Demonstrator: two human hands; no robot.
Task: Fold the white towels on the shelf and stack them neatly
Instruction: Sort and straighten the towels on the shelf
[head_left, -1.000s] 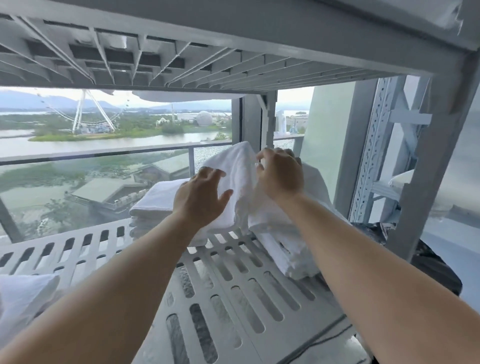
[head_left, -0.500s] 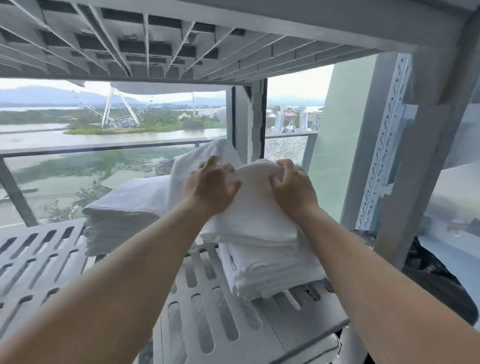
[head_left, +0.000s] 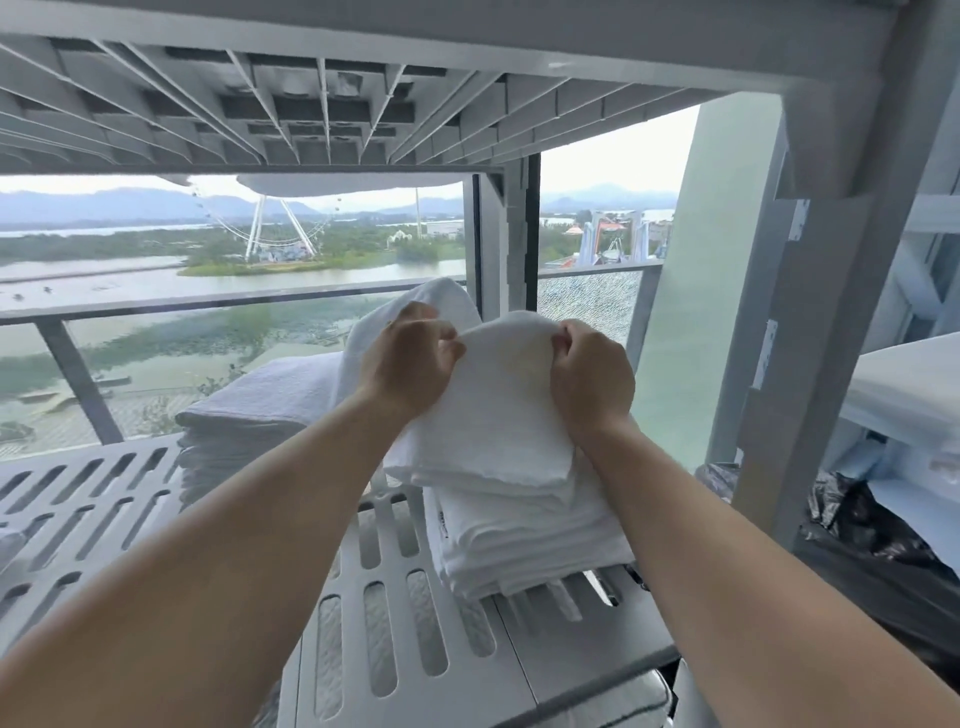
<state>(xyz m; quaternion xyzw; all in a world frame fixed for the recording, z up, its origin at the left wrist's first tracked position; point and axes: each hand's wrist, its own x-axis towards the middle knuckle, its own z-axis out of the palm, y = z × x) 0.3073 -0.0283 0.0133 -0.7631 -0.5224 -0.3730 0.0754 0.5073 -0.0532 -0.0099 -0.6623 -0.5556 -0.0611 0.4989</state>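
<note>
Left hand (head_left: 410, 364) and right hand (head_left: 589, 376) pinch a white towel (head_left: 498, 410) in curled fingers atop the stack (head_left: 524, 540) on the slotted shelf (head_left: 395, 639).

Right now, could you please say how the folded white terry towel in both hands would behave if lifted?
Probably floppy: the folded white terry towel bulges between the left hand and right hand. Likely light, as pinches hold its edge. Its nap should grip the white towel stack.
</note>
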